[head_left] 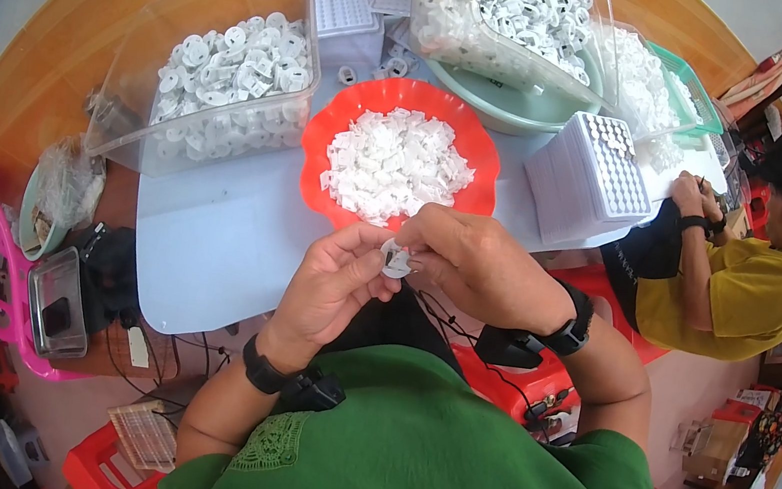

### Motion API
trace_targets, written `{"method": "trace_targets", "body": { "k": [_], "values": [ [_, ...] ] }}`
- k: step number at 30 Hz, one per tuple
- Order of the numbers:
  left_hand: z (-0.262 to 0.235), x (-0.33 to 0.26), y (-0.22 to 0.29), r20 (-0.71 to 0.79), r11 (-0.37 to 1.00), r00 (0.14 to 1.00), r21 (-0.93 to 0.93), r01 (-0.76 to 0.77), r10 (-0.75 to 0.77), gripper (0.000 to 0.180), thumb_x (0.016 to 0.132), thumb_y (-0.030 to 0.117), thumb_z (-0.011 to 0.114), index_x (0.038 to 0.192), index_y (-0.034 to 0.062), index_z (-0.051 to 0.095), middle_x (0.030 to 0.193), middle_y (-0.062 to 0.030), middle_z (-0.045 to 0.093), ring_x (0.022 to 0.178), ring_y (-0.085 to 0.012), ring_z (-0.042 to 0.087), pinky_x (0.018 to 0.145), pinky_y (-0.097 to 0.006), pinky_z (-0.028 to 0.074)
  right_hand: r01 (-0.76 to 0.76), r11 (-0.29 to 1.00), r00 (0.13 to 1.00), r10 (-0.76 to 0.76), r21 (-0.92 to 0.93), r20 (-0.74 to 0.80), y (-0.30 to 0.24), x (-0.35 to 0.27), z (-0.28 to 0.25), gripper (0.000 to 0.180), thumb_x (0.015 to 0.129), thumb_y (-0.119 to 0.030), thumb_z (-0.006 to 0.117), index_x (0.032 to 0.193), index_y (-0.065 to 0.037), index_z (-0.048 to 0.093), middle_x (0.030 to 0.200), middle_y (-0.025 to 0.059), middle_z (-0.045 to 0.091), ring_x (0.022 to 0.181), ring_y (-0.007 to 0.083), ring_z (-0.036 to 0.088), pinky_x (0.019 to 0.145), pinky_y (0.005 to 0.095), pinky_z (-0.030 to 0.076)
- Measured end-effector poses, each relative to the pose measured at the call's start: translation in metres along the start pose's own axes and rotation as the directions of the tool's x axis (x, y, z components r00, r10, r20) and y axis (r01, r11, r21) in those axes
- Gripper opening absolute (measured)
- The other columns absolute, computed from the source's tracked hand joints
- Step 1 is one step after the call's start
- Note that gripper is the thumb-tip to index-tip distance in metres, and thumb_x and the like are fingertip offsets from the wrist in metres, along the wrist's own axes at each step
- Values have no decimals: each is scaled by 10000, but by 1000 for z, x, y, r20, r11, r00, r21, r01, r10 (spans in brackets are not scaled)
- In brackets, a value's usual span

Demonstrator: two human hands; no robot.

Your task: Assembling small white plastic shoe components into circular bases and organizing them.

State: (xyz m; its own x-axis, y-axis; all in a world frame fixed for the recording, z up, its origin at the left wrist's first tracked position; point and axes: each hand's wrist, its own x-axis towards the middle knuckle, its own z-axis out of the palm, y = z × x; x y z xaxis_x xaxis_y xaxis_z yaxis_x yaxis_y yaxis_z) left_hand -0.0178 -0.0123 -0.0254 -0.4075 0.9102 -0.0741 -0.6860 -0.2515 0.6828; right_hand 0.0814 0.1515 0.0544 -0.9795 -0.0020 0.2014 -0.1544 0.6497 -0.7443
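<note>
Two hands on one piece: my left hand (343,273) pinches a small white plastic part (395,262) between thumb and forefinger, and my right hand (479,266) closes its fingertips on the upper edge of the same part. The part is held just off the near rim of the red bowl (320,138), on my side of it. Whether a second, smaller piece sits under the right fingertips I cannot tell; the fingers cover it.

Step in hand, my judgement: close fingertip work on this single part, both hands engaged. The next move seems to call for a steady left pinch and a small, controlled press or turn from the right, without letting the part slip.

Outward: inside the red bowl, a heap of white pieces (393,166). Left of the bowl, a clear bin (132,84) with many rounded white parts (241,60). Right of the bowl, a white block of stacked trays (562,184), its top set with rows of small parts. Beyond the bowl to the right, a pale green basin (515,122). Farther right of the bowl, a co-worker in a yellow shirt (722,294), hands at the table.
</note>
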Motion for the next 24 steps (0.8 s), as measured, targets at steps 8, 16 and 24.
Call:
{"method": "trace_targets", "body": {
  "k": [8,16,24],
  "values": [
    [-2,-1,-1,-5,1000,1000,10,-20,20,292,909,165,601,1138,-9,552,954,-89,638,759,-138,600,674,-254,495,45,999,998,-44,-17,38,0,2,3,109,795,5,590,877,21,520,821,168,589,761,381,596,629,431,467],
    [0,-2,-3,-18,996,997,52,-75,76,273,917,122,580,1148,-21,555,948,-91,641,768,-145,621,689,-264,515,93,996,995,-93,8,-29,2,1,7,89,770,23,602,837,5,545,785,148,572,714,354,591,600,412,466],
    [7,-2,-1,-58,988,992,117,-104,111,259,931,73,546,1172,-16,577,947,-76,640,805,-125,597,706,-253,493,113,992,974,-120,-46,-191,5,-3,17,92,745,50,613,806,-2,565,748,136,565,689,325,591,570,379,459]
  ]
}}
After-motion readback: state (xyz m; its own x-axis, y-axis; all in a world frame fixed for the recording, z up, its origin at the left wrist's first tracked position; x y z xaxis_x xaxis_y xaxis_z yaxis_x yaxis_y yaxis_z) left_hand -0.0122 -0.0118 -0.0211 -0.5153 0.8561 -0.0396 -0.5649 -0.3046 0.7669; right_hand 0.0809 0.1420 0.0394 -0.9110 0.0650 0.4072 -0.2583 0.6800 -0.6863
